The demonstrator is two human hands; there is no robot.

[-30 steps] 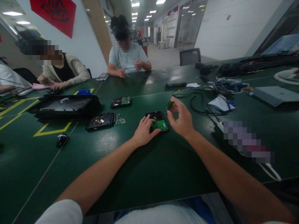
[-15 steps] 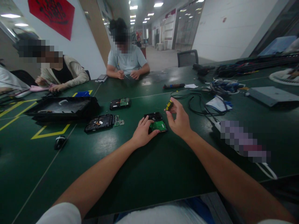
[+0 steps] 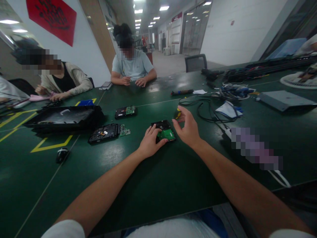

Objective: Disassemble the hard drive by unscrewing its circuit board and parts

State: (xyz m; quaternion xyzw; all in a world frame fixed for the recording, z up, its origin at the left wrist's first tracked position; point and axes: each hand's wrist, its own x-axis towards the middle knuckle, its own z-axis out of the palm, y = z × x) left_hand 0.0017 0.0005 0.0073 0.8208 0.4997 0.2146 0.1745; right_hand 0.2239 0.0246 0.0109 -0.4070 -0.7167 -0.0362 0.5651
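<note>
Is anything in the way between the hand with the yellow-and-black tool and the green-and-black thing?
Nothing I can see. The right hand holds the yellow-and-black tool just right of the hard drive. The left hand covers part of the drive's left side, away from that gap.

White short sleeves at near left [image 3: 65, 229] and near right [image 3: 284, 233], plain, rounded hems. Pale shirt front [image 3: 160, 230] at near edge, soft folds. Blue cloth [image 3: 214, 222] beside it, garment type unclear. Left hand [image 3: 150, 143], right hand [image 3: 188, 130] bare; forearms bare.

Left hand [image 3: 151, 142] (fingers spread) touches hard drive [image 3: 169, 134].
</note>
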